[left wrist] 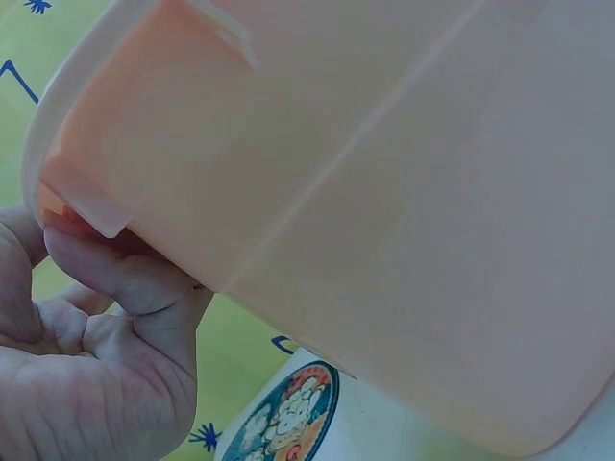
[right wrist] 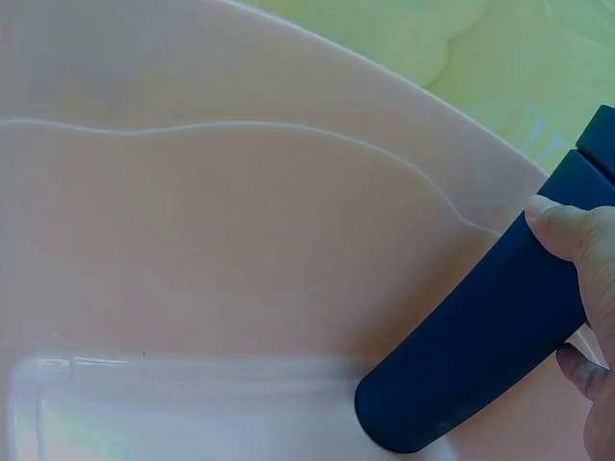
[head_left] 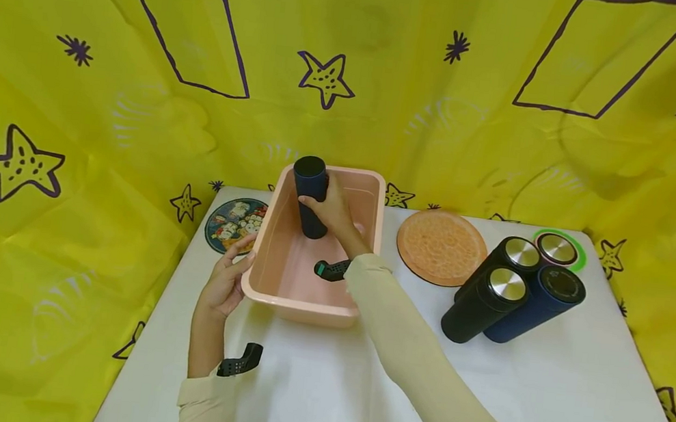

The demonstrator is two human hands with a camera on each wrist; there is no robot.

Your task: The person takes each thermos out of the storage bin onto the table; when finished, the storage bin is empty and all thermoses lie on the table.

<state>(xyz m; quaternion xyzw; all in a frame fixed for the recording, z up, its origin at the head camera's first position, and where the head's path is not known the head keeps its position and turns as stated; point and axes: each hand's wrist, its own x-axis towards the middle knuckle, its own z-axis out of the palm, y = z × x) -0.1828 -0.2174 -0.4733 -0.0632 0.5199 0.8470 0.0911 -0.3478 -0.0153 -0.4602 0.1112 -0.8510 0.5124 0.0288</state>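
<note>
A dark blue bottle (head_left: 311, 186) stands nearly upright, slightly tilted, inside the pink plastic tub (head_left: 322, 285), toward its far left corner. My right hand (head_left: 335, 206) grips the bottle around its upper body, thumb across the near side. In the right wrist view the base of the bottle (right wrist: 452, 355) is down at the tub's floor. At the tub's left side, my left hand (head_left: 226, 283) holds the rim. The left wrist view shows fingers curled under the rim (left wrist: 43, 125) at a corner; part of those fingers is hidden behind the tub.
Several bottles stand together at the right, among them a black one with a silver lid (head_left: 482, 307) and a blue one (head_left: 532, 307). An orange round mat (head_left: 442, 247) lies right of the tub. A patterned round mat (head_left: 228, 223) is partly covered at the left. Yellow cloth (head_left: 346, 129) hangs behind the white table (head_left: 319, 388).
</note>
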